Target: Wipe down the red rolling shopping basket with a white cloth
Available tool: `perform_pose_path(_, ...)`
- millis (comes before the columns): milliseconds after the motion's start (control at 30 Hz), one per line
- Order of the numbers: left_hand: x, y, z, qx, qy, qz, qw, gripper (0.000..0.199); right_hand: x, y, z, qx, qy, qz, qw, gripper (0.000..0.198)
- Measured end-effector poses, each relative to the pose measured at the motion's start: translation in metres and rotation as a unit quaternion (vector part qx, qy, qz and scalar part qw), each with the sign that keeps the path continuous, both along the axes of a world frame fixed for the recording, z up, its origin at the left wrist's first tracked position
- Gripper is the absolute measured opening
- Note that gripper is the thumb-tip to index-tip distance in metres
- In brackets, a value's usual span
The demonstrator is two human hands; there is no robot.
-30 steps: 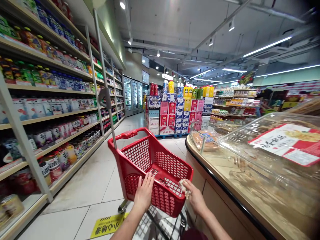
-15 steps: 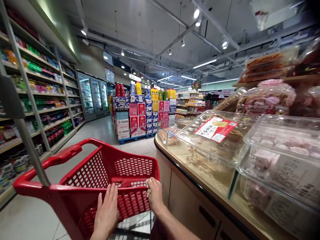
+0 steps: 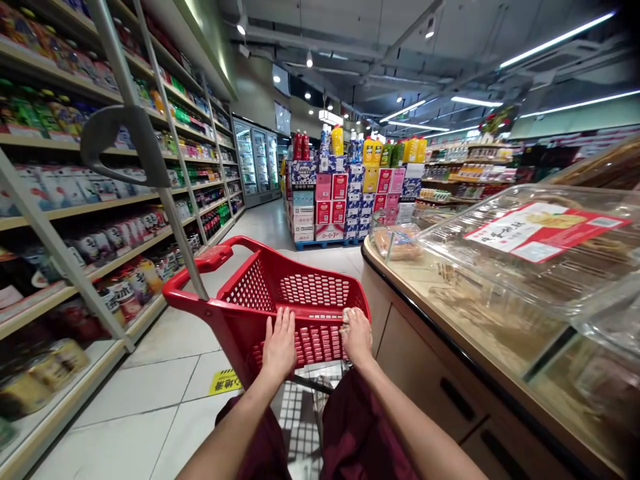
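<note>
The red plastic shopping cart (image 3: pixel 320 283) stands sideways before me, its perforated side toward my body. My left hand (image 3: pixel 280 347) lies on that side's rim, fingers extended and close together, gripping nothing. At the cart's right corner, my right hand (image 3: pixel 360 339) is closed around a crumpled whitish cloth (image 3: pixel 345 320) that touches the rim. Part of the cloth is hidden under the fingers. A metal pole with a grey plastic handle (image 3: pixel 150 150) rises at the cart's left end.
A counter (image 3: pixel 430 373) with clear food packages (image 3: pixel 540 233) runs along my right. Stocked shelves (image 3: pixel 150 193) line the left. Ahead stand stacked drink cartons (image 3: pixel 330 207) on a blue pallet and glass-door fridges (image 3: pixel 257 157). A yellow floor sign (image 3: pixel 225 382) lies by the cart.
The view has swung left, bringing more shelf and my legs into sight. The cart appears farther away and more to the right. Both hands remain at its rim, the cloth still in my right.
</note>
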State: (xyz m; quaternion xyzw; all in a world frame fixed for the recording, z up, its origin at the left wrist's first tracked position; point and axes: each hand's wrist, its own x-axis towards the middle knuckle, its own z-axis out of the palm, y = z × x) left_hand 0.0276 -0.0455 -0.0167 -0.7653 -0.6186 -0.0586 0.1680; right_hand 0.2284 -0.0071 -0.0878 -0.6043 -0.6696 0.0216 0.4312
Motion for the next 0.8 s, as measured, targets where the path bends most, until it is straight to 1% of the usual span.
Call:
perform_pose_path(67, 0.001, -0.005, 0.0, -0.001, 0.01, -0.012, 1.0, 0.066, -0.025, -0.002, 0.009, 0.013, -0.031, 0.043, 0.999, 0.058)
perform_pose_path(100, 0.001, -0.007, 0.001, -0.003, 0.015, -0.021, 1.0, 0.066, -0.03, -0.002, 0.014, 0.021, -0.047, 0.071, 0.996, 0.057)
perform_pose_path(167, -0.003, -0.011, 0.005, 0.0, 0.016, -0.019, 1.0, 0.066, -0.021, 0.0, 0.021, 0.022, -0.057, 0.107, 0.992, 0.049)
perform_pose_path(233, -0.007, -0.015, 0.008, 0.008, 0.01, 0.001, 1.0, 0.067, 0.004, 0.001, 0.024, 0.003, -0.028, 0.082, 0.996, 0.043)
perform_pose_path(300, -0.009, -0.018, 0.012, 0.013, 0.01, 0.014, 1.0, 0.068, 0.025, 0.001, 0.023, -0.011, 0.035, 0.003, 0.999, 0.043)
perform_pose_path(333, -0.008, -0.019, 0.014, 0.011, 0.012, 0.014, 1.0, 0.068, 0.028, 0.0, 0.023, -0.011, 0.064, -0.019, 0.998, 0.044)
perform_pose_path(367, -0.007, -0.02, 0.016, 0.007, 0.015, 0.011, 1.0, 0.069, 0.025, 0.0, 0.024, -0.006, 0.083, -0.015, 0.996, 0.045)
perform_pose_path(467, -0.001, -0.022, 0.019, -0.009, 0.015, 0.003, 1.0, 0.068, -0.005, 0.002, 0.034, 0.012, 0.092, 0.082, 0.992, 0.043)
perform_pose_path(500, -0.001, -0.022, 0.02, -0.012, 0.015, -0.001, 1.0, 0.067, -0.015, 0.005, 0.039, 0.016, 0.092, 0.102, 0.99, 0.042)
perform_pose_path(533, 0.0, -0.022, 0.02, -0.011, 0.016, -0.005, 1.0, 0.067, -0.02, 0.009, 0.044, 0.017, 0.097, 0.103, 0.99, 0.041)
perform_pose_path(567, -0.001, -0.023, 0.02, -0.007, 0.017, -0.008, 1.0, 0.067, -0.022, 0.014, 0.048, 0.016, 0.106, 0.088, 0.99, 0.041)
perform_pose_path(633, -0.003, -0.025, 0.018, 0.005, 0.023, -0.012, 1.0, 0.068, -0.012, 0.022, 0.053, 0.013, 0.123, 0.049, 0.991, 0.042)
perform_pose_path(700, -0.004, -0.027, 0.015, 0.012, 0.028, -0.017, 0.999, 0.068, 0.006, 0.024, 0.051, 0.008, 0.126, 0.027, 0.992, 0.039)
perform_pose_path(733, -0.005, -0.028, 0.014, 0.014, 0.03, -0.018, 0.999, 0.068, 0.015, 0.023, 0.048, 0.001, 0.11, 0.026, 0.994, 0.036)
perform_pose_path(800, -0.005, -0.03, 0.013, 0.016, 0.034, -0.019, 0.999, 0.068, 0.029, 0.017, 0.04, -0.015, 0.045, 0.033, 0.998, 0.031)
